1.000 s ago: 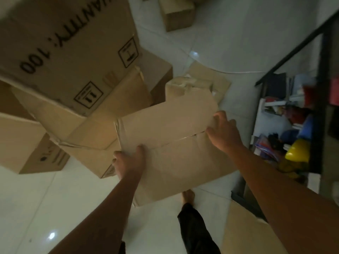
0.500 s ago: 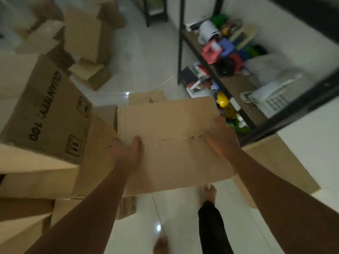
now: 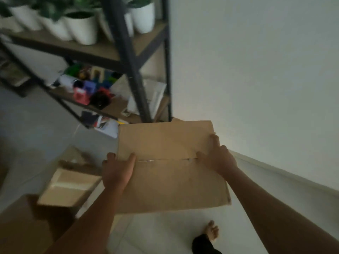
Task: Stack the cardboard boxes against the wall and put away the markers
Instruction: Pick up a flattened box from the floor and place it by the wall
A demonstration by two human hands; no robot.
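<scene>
Both hands, left hand point(image 3: 117, 171) and right hand point(image 3: 218, 158), grip the cardboard box point(image 3: 170, 173) at its sides, carrying it level toward the wall point(image 3: 256, 70) for stacking.

I can read no text anywhere. The box point(image 3: 170, 167) I'm holding shows only plain brown card and a taped seam, with no print on its top. The clutter on the shelf point(image 3: 102, 105) is too blurred and dim for me to make out any label.
</scene>
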